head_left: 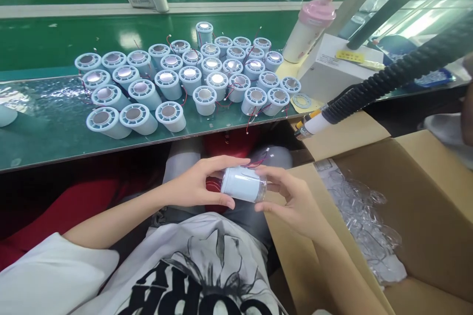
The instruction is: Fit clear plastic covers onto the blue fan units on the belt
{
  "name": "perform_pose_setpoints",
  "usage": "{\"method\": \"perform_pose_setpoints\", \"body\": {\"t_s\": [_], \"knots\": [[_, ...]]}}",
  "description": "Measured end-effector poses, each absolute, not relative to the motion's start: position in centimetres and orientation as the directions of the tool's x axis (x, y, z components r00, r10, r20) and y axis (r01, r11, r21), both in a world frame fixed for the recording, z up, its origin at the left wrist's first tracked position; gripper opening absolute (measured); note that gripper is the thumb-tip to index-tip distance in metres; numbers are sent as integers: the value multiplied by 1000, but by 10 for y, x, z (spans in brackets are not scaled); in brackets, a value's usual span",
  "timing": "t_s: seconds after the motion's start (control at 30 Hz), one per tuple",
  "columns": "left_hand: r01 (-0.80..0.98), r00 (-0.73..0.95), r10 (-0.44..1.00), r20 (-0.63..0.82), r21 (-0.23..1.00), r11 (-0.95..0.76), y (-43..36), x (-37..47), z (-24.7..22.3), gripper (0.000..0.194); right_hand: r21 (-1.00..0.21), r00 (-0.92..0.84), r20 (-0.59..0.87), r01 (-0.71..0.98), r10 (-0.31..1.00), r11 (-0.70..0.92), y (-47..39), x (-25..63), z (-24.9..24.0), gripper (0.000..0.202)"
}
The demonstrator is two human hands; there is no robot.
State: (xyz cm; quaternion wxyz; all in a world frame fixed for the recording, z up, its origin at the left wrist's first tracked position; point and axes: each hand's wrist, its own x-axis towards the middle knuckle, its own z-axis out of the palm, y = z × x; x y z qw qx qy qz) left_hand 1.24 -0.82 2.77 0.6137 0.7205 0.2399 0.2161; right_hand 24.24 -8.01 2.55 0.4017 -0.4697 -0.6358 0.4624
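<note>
Cylinder: light blue, in clear wrap, above the lap, wires at one o'clock.
Left hand: clamped on its nine o'clock end.
Right hand: clamped on its three o'clock end.
Table: more cylinders, ten to one o'clock.
Box: plastic pieces, four o'clock.

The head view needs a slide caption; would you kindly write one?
Left hand and right hand hold a pale blue cylinder near a green bench bearing similar cylinders and an open box.

The held cylinder looks glossy plastic, the box matt cardboard.
</note>
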Motion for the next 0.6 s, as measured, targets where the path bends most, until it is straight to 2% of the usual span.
{"method": "perform_pose_setpoints", "body": {"t_s": [0.23, 0.6], "knots": [[104, 816, 573, 75, 956, -274, -5, 10, 29, 76, -996, -253, -66, 77, 965, -48, -81, 240, 30, 45], [115, 823, 562, 76, 948, -298, -3, 9, 29, 76, -944, -244, -260, -139, 934, -299, -77, 234, 24, 45]]}}
